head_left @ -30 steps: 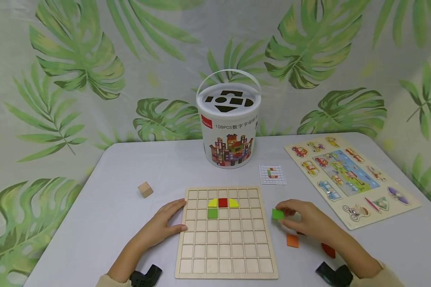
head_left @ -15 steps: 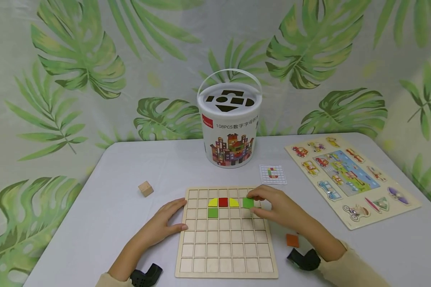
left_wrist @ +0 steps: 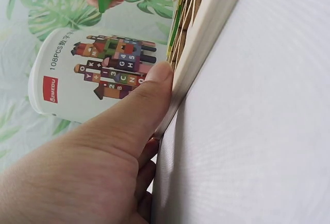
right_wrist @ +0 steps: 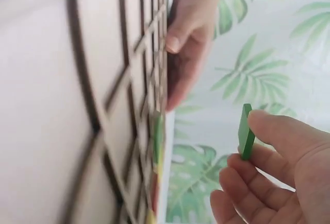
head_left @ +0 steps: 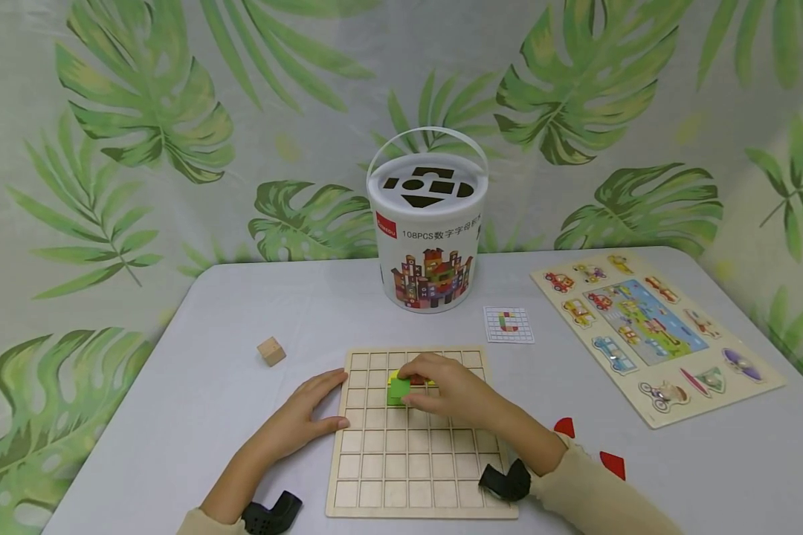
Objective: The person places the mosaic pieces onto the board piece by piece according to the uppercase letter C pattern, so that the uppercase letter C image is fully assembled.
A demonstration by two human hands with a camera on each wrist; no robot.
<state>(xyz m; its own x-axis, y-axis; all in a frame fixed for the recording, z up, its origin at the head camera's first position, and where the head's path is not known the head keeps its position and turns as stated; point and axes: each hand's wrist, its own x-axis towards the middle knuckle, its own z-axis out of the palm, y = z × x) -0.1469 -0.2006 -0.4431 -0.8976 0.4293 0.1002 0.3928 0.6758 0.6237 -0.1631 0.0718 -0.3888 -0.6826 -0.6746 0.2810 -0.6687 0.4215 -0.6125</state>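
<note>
My right hand (head_left: 451, 386) pinches a green square tile (right_wrist: 246, 134) between thumb and fingers, held above the wooden grid board (head_left: 418, 446). From the head it overlaps a second green tile (right_wrist: 158, 136), which sits in the board. Along the row behind, a red square tile (head_left: 416, 380) and yellow quarter-round tiles are partly hidden by the right hand. At the board's left edge rests my left hand (head_left: 308, 409), fingers and thumb spread, with the thumb tip touching the rim in the left wrist view.
A white block bucket (head_left: 428, 238) stands behind the board, with a small pattern card (head_left: 508, 325) to its front right. A vehicle puzzle board (head_left: 656, 342) lies far right, a wooden cube (head_left: 271, 352) at left. Two red tiles (head_left: 613, 465) lie beside my right sleeve.
From right of the board, my right hand has carried the green tile leftward over the grid to the placed tiles. The forearm now covers the orange tile. My left hand stays put.
</note>
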